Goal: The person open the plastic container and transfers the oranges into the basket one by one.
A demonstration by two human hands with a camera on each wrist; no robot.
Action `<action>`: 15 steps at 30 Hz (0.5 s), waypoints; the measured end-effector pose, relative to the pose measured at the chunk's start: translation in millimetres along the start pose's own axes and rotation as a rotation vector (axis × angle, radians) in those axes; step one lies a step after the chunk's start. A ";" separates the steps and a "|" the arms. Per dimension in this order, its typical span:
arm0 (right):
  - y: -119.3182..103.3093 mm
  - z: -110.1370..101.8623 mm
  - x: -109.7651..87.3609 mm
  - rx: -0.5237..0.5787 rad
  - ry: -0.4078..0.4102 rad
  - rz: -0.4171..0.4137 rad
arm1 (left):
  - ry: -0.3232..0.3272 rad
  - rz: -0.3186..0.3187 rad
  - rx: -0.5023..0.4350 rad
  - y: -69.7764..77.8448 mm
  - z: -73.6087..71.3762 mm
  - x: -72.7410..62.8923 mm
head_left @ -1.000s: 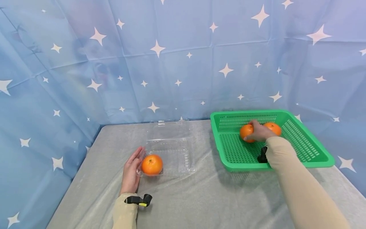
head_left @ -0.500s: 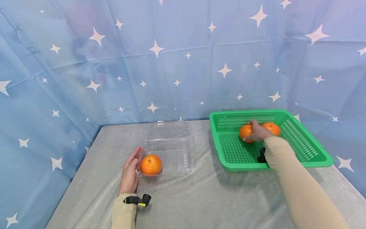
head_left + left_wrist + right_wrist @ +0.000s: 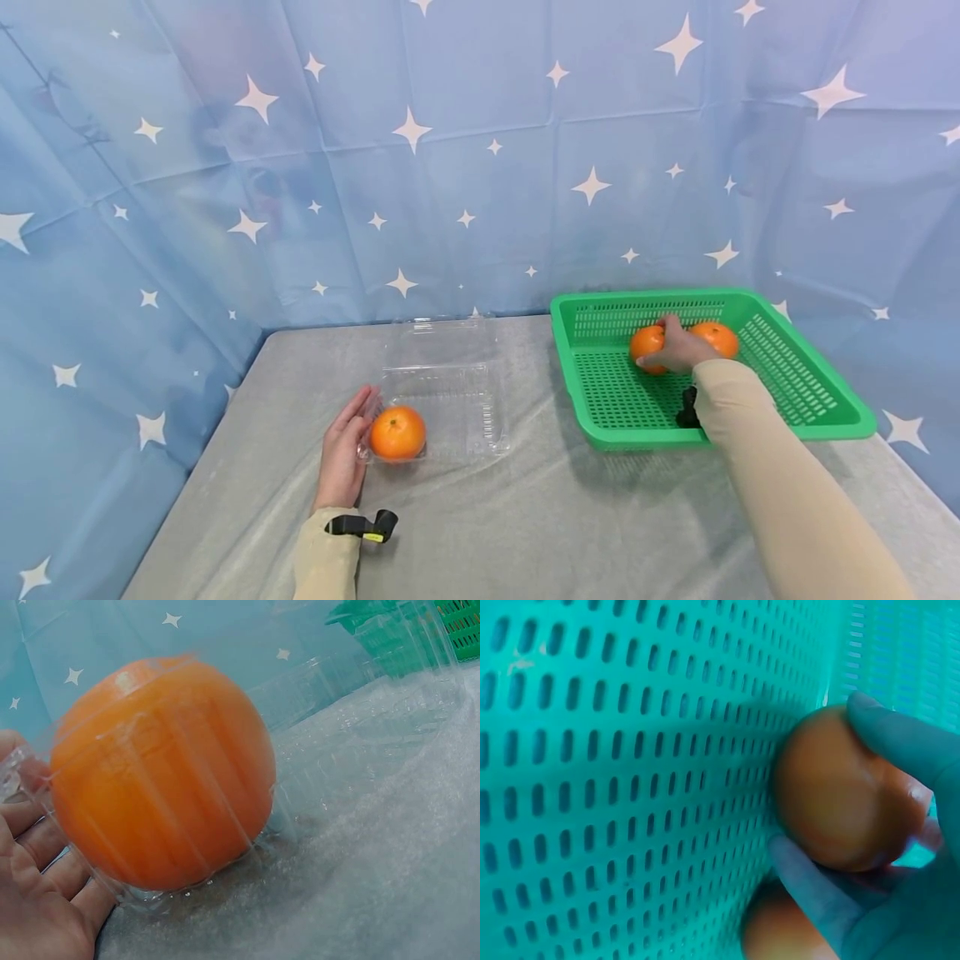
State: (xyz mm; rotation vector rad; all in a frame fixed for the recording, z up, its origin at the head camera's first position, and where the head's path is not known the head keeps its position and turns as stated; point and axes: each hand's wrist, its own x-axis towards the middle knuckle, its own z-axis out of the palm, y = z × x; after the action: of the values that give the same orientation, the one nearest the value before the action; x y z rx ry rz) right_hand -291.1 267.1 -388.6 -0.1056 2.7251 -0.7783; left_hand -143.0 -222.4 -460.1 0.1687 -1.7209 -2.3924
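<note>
An orange [image 3: 397, 433] sits in the near left corner of a clear plastic clamshell box [image 3: 457, 408], whose lid lies folded back. My left hand [image 3: 343, 450] rests along the box's left side, and its fingers lie against the outer wall in the left wrist view, right by the orange [image 3: 165, 772]. Inside the green basket [image 3: 645, 437], my right hand [image 3: 678, 346] grips another orange [image 3: 645, 343] between thumb and fingers. The right wrist view has this held orange [image 3: 832, 791] close over the basket's slotted floor. A further orange [image 3: 720, 337] lies just right of that hand.
A grey cloth covers the table [image 3: 510, 533], with the basket at its right and the box left of middle. Behind hangs a blue curtain [image 3: 480, 167] with white stars. Black camera straps [image 3: 360, 525] sit at the wrists.
</note>
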 end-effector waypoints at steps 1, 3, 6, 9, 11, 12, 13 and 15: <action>0.1 -0.5 0.1 -0.001 -0.003 0.000 | 0.001 -0.001 -0.003 0.3 0.1 0.0; 0.3 -1.1 -0.3 -0.010 -0.008 0.005 | 0.002 -0.001 -0.007 0.9 0.6 0.0; -0.3 -1.5 -1.8 -0.031 -0.011 0.013 | 0.004 -0.002 -0.016 1.4 1.2 -0.3; -0.3 -1.1 -2.9 -0.037 -0.011 0.019 | 0.010 -0.006 -0.018 1.2 1.1 -0.5; -0.1 -1.2 -3.7 -0.031 -0.009 0.016 | 0.009 -0.008 -0.018 0.7 0.7 -0.4; 0.2 -1.3 -4.0 -0.029 -0.006 0.013 | 0.009 -0.011 -0.017 0.6 0.6 -0.3; 0.2 -1.4 -4.3 -0.024 -0.004 0.009 | 0.009 -0.014 -0.016 0.5 0.5 -0.3; 0.2 -1.7 -4.5 -0.020 0.002 -0.004 | 0.009 -0.016 -0.010 0.4 0.3 0.0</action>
State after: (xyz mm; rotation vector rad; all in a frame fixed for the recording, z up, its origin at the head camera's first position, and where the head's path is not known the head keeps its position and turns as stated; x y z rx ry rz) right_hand -287.4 268.8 -386.2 -0.1149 2.7357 -0.7529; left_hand -143.0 -222.3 -459.6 0.1924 -1.7099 -2.4073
